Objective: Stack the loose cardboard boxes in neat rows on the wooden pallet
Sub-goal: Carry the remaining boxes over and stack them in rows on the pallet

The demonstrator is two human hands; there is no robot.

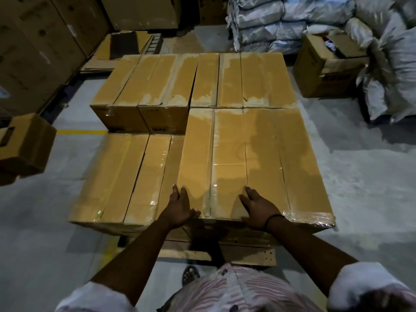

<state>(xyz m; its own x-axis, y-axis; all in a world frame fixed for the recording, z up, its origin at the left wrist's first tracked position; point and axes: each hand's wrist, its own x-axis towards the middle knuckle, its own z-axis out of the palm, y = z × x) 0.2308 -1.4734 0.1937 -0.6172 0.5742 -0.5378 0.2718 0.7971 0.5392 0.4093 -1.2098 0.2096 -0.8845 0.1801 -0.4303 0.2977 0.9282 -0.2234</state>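
Both hands are lying apart with fingers straight, gripping nothing, on the near end of the top-layer box (227, 154) at centre frame. The left hand (180, 207) is pressing along its left edge and the right hand (258, 210) is resting flat on its top near the right seam. The box is sitting on the stacked boxes (117, 176) over the wooden pallet (247, 258) at bottom centre. A loose box (24, 145) is lying at the left edge. White sacks (292, 19) are sitting piled at upper right.
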